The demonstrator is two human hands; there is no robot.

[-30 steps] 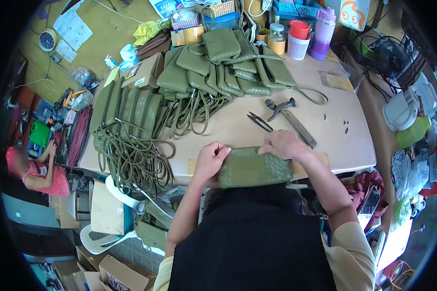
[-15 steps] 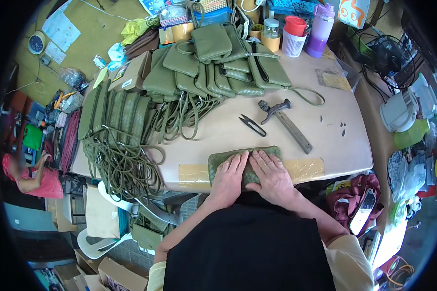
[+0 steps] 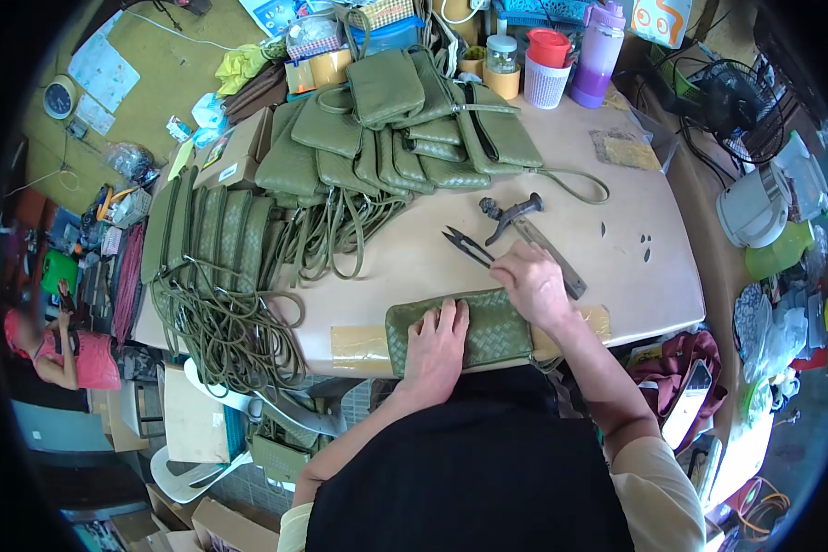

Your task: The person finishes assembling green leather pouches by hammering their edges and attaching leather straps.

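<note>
A green woven pouch (image 3: 497,333) lies at the table's near edge. My left hand (image 3: 435,348) rests flat on its left half, fingers extended. Farther up and to the right, my right hand (image 3: 535,287) has its fingers closed at the handle end of the black thread snips (image 3: 467,246); the blades point away to the left, and the handle tip is hidden by the fingers. A hammer (image 3: 554,255) lies right beside this hand, its wooden handle partly behind the hand and its head beyond.
Green pouches (image 3: 340,129) are heaped at the back, and more stand at left with tangled straps (image 3: 235,322). A purple bottle (image 3: 600,55) and red-lidded cup (image 3: 547,69) stand at the back right. A person (image 3: 64,345) in pink is at far left.
My right hand has left the pouch and moved up to the thread snips. My left hand stays on the pouch, whose woven right half is now uncovered.
</note>
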